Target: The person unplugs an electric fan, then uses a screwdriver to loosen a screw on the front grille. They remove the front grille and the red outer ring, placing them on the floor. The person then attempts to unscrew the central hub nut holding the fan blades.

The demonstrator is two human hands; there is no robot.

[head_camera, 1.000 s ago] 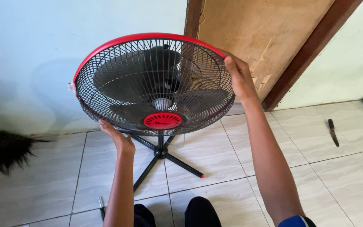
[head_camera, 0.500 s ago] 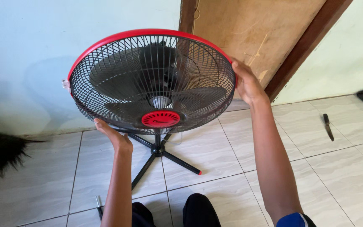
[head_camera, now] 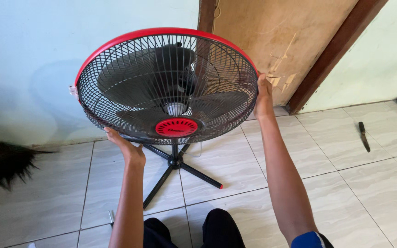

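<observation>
From the head view, I have both hands on the fan (head_camera: pixel 166 87), which stands on a black cross stand (head_camera: pixel 176 167) on the floor, tilted so its grille faces up and towards me. My left hand (head_camera: pixel 127 147) cups the near lower left edge of the grille from below, fingers curled against the wire. My right hand (head_camera: pixel 263 96) presses flat on the red rim (head_camera: pixel 161 33) at the right; I cannot tell how far those fingers wrap behind it.

As I judge it, the risk is the tilt: the head is heavy and leans well off the stand, so an uneven push from either side could tip the whole thing towards me or twist the neck joint. My left fingertips sit right at the wires, and could slip through towards the blades (head_camera: pixel 134 82).

The floor (head_camera: pixel 368 183) is pale glossy tile, likely slippery under the stand's feet. A dark knife-like tool (head_camera: pixel 364 136) lies to the right, a black brush (head_camera: pixel 5 160) at the far left. A pale wall (head_camera: pixel 33 55) and a worn brown door (head_camera: pixel 281 41) stand behind.
</observation>
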